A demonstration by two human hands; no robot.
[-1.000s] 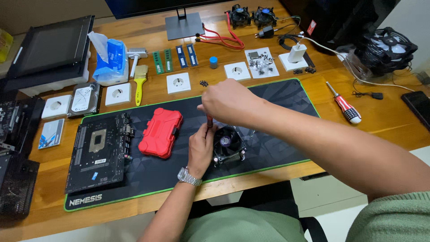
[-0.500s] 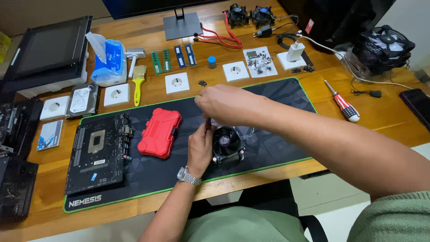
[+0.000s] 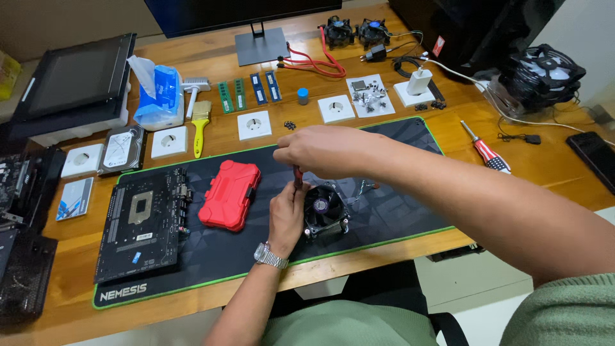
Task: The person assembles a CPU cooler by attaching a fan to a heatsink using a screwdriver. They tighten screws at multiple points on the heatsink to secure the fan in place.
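**Screwdriver upright at the cooler's left edge**

Screwdriver, red-handled, stands nearly vertical, its long axis running from the right hand above down toward the near-left corner of the CPU cooler. The right hand's grip is closed around the top of the handle, fingers pinched narrow on it. The tip is hidden behind the left hand, so whether it sits in a screw cannot be told.

The left hand lies just beside the cooler on its left, fingers curled against the housing and the lower shaft, steadying both; its grip is closed lightly on the cooler's edge. That hand is the nearer of the two to the cooler body, while the right hand hangs above it.

The cooler is a black round fan in a squarish frame, with a purple hub label, resting on the dark green-edged mat near the tabletop's front. A red case lies just left, a motherboard further left.
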